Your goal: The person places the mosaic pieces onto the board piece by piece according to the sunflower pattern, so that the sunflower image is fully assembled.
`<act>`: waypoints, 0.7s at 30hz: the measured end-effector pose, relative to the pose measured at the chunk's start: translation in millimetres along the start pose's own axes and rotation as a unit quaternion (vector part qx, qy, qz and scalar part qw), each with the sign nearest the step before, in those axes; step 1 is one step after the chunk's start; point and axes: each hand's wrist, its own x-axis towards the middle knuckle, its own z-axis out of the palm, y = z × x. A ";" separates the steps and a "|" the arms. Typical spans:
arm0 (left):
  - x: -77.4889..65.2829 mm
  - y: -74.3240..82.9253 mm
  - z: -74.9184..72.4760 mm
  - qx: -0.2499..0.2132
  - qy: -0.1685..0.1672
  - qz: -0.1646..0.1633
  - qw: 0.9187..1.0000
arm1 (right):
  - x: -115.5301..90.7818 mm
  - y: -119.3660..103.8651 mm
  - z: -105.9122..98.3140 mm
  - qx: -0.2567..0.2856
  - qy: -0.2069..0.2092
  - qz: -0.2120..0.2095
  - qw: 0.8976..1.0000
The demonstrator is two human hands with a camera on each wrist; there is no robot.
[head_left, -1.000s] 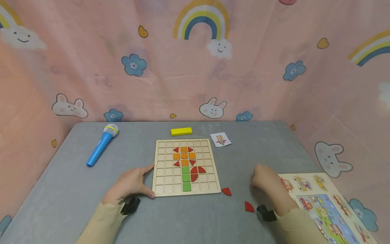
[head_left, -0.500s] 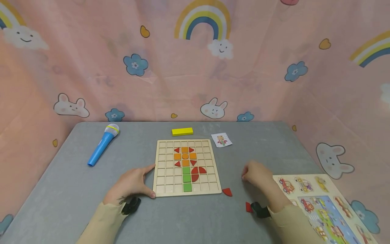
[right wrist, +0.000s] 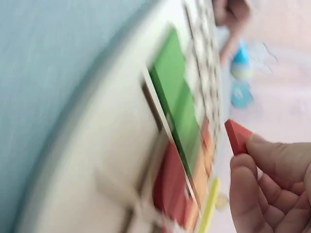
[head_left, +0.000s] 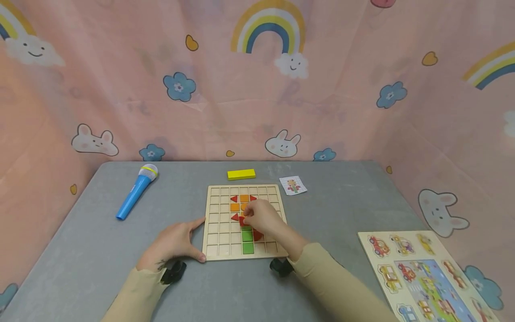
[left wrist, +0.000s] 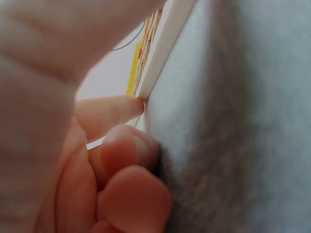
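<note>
A wooden grid board lies mid-table, bearing green squares, orange squares, red triangles and red rounded pieces. At its left edge rests my left hand, thumb by the near corner and index finger stretched farther up the side. The left wrist view shows a fingertip against the board's rim. My right hand is over the middle of the board and pinches a red puzzle piece between thumb and finger, above the green column. The hand covers part of the pattern.
Behind the board are a yellow block and a small picture card. A blue toy microphone lies at the left. On the right sits a wooden vehicle puzzle. A pink printed cloth hangs behind the table.
My right hand has swung left from the table beside the vehicle puzzle to over the board, bringing a red piece. Its arm now covers where two loose red pieces lay. The left hand stays put.
</note>
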 end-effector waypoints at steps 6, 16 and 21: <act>-0.6 -0.8 -0.8 0.000 -0.003 -0.002 1.000 | 5.8 -16.5 24.0 -0.070 -0.007 -0.006 0.998; 0.7 -0.7 -0.4 -0.003 0.000 0.000 1.000 | 7.7 -26.3 31.8 -0.154 -0.016 0.023 0.988; 0.4 -0.7 -0.2 -0.006 0.001 0.001 1.000 | 7.4 -29.9 33.7 -0.189 -0.024 0.031 0.981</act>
